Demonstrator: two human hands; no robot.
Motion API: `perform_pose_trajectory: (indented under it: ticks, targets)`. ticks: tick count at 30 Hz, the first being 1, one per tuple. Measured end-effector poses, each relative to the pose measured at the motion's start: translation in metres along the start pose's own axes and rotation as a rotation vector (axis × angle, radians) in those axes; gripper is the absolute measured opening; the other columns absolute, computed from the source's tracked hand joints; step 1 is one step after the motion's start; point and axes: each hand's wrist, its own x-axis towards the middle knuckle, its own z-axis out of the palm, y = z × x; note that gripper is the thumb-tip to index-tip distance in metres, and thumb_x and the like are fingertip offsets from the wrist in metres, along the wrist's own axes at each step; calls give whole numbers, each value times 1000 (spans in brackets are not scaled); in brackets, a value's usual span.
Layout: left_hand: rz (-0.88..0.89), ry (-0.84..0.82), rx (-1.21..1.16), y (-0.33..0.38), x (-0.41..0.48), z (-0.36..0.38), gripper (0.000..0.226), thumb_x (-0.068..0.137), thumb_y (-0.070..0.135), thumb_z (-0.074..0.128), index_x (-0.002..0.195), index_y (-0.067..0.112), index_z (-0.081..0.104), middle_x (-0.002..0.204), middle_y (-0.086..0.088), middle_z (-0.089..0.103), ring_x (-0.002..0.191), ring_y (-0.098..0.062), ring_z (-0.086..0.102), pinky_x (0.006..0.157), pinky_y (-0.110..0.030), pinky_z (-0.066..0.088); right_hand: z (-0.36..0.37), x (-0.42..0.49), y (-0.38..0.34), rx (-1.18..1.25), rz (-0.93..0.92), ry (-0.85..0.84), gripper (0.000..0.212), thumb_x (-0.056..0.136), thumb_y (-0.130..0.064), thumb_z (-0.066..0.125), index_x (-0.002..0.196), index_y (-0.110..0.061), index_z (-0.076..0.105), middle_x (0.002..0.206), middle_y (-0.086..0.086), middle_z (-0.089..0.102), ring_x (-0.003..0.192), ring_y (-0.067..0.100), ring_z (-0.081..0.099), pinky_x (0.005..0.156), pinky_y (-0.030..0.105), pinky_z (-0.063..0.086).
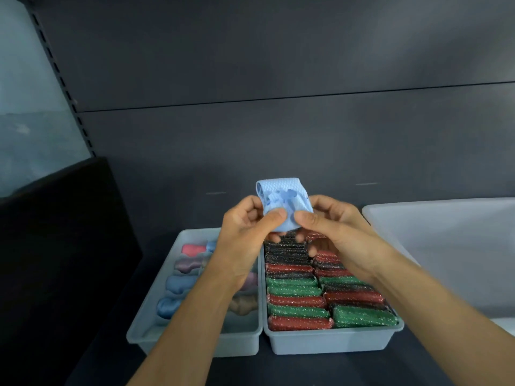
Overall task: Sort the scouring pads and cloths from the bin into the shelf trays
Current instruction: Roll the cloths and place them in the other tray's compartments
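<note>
Two bare hands are holding a small, folded light blue cloth [284,201] up in the air, above the far end of two grey trays sitting side by side on a dark shelf [97,366]. The left hand [245,232] is pinching the cloth's lower left edge between thumb and curled fingers, while the right hand [334,232] is pinching its lower right edge the same way, thumbs nearly meeting. Below, the left tray [145,324] is holding rolled cloths [178,284] in pink, purple, blue and tan. The right tray [328,344] is packed with two rows of glittery scouring pads [298,302] in red, green and black. A pale translucent bin [446,246] is standing just to the right of the trays.
</note>
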Motion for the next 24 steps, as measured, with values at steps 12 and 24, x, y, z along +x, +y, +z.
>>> perform_pose_trajectory:
  ticks: [12,24]
  targets:
    - [-169,-260,-212,-5,6,-62,30,87,-4,53,79,18,71,81,-11,64,59,-17,60,56,-27,52,35,27,21,286,105,-48,27,86,0,52,74,-18,69,52,11,52,34,13,40,34,19,34]
    - [-409,-311,236,-39,6,-113,29,85,-4,66,111,8,60,99,-14,66,75,-14,71,59,-21,54,56,34,63,-479,-68,-135,36,92,12,41,79,-8,68,71,25,55,57,23,49,54,29,44]
